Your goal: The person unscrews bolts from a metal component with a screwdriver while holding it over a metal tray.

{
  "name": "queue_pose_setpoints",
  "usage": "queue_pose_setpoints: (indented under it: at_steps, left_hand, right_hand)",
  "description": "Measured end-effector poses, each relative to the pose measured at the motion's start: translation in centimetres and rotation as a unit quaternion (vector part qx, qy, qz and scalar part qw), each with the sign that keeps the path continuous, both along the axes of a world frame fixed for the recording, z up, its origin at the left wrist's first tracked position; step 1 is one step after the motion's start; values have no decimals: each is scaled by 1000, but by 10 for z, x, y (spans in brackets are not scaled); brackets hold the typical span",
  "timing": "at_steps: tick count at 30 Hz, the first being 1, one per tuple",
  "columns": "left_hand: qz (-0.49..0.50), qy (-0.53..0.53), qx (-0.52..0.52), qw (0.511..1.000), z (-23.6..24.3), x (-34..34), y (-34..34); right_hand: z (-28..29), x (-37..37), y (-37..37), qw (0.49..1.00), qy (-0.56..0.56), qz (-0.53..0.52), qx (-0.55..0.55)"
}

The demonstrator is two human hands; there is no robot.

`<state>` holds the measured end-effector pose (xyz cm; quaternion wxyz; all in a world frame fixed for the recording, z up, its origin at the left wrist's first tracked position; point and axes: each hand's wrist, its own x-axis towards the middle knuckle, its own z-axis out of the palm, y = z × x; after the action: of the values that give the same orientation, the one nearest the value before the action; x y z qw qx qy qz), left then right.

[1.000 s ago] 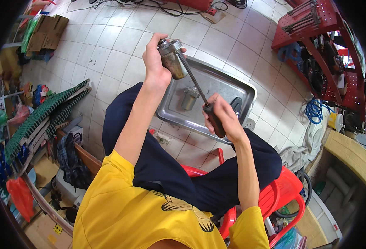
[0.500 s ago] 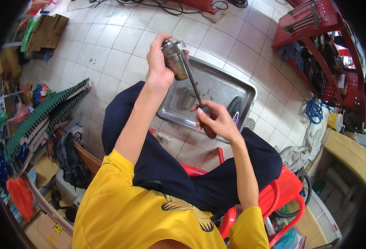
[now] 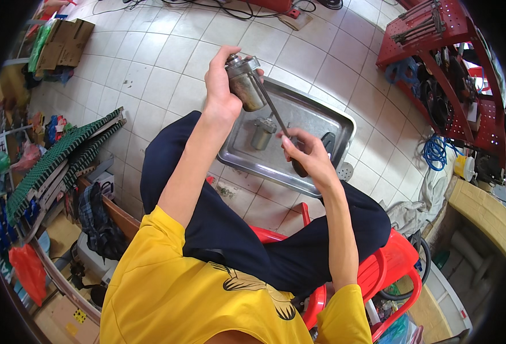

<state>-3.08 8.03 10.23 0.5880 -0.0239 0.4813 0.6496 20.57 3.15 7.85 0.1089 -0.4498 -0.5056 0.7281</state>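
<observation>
While your left hand wraps a stained metal cylinder over the far left corner of the metal tray, your right hand pinches a dark-handled screwdriver, shaft angled to the cylinder's flanged end. Cylinder: probably dense, rigid, perhaps slick; best gripped round the barrel. Similar metal part: inside tray, loose.

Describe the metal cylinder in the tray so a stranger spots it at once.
On the tiled floor sits a shallow rectangular metal tray. Within its left half is a short grey cylinder with a wider end. Unlike the similar canister in the left hand, this one is not held.
</observation>
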Motion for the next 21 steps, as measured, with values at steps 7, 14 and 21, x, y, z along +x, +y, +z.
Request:
queue_pose_setpoints:
  at_steps: [7, 14, 21]
  left_hand:
    - [14, -9, -8, 1000, -4, -1, -1]
    - [16, -12, -15, 1000, -5, -2, 3]
    - [-7, -15, -25, 1000, -1, 1, 0]
  right_hand:
    - [20, 0, -2, 987, 121, 12, -106]
    - [13, -9, -7, 988, 139, -46, -54]
    - [8, -3, -1, 999, 7, 15, 30]
